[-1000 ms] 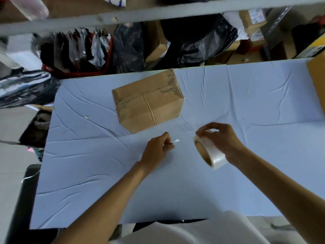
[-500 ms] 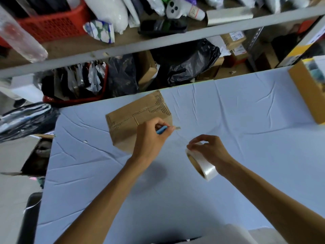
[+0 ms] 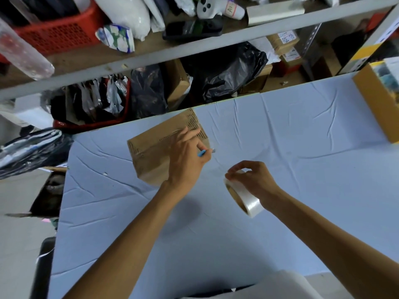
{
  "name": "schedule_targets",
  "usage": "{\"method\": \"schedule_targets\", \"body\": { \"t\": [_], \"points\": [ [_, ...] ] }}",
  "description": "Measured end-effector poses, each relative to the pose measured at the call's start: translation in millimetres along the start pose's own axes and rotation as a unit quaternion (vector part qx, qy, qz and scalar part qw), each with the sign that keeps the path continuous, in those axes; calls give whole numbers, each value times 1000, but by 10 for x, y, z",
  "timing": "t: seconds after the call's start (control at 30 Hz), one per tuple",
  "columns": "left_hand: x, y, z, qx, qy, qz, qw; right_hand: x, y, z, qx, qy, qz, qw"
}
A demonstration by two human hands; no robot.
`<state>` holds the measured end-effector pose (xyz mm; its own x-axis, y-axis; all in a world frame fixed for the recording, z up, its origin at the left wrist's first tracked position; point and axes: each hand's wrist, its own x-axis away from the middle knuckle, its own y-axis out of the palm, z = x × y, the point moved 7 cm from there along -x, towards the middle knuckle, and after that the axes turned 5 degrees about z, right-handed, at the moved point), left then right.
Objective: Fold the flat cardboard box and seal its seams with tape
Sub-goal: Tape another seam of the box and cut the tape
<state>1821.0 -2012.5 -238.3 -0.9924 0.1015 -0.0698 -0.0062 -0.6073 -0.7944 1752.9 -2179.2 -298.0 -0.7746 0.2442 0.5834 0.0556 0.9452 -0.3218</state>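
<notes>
Up across the blue table (image 3: 302, 147) the left hand (image 3: 185, 157) is moving, from beside the tape roll (image 3: 245, 198) a second ago to over the folded cardboard box (image 3: 151, 156) near the far edge. The right hand (image 3: 253, 180) is pinching that roll, and the left is gripping a small blue cutter (image 3: 205, 152); keeping the tape taut is probably helping a clean cut.
</notes>
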Motion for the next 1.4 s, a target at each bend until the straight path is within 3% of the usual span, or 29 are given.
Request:
{"method": "schedule_targets", "body": {
  "t": [0.57, 0.87, 1.03, 1.27, 1.4],
  "points": [
    [16, 86, 17, -44, 14, -20, 999, 14, -61, 8, 53, -26, 1, 998],
    [-8, 108, 2, -79, 12, -16, 997, -71, -283, -55, 288, -94, 87, 949],
    [-249, -64, -148, -30, -13, -20, 999, -38, -477, 319, 345, -70, 66, 934],
    [-131, 57, -101, -24, -3, -42, 999, -54, -267, 382, 353, -161, 22, 921],
    [-138, 39, -84, -34, -9, -51, 998, -115, -87, 416, 413, -182, -23, 892]
  ]
}}
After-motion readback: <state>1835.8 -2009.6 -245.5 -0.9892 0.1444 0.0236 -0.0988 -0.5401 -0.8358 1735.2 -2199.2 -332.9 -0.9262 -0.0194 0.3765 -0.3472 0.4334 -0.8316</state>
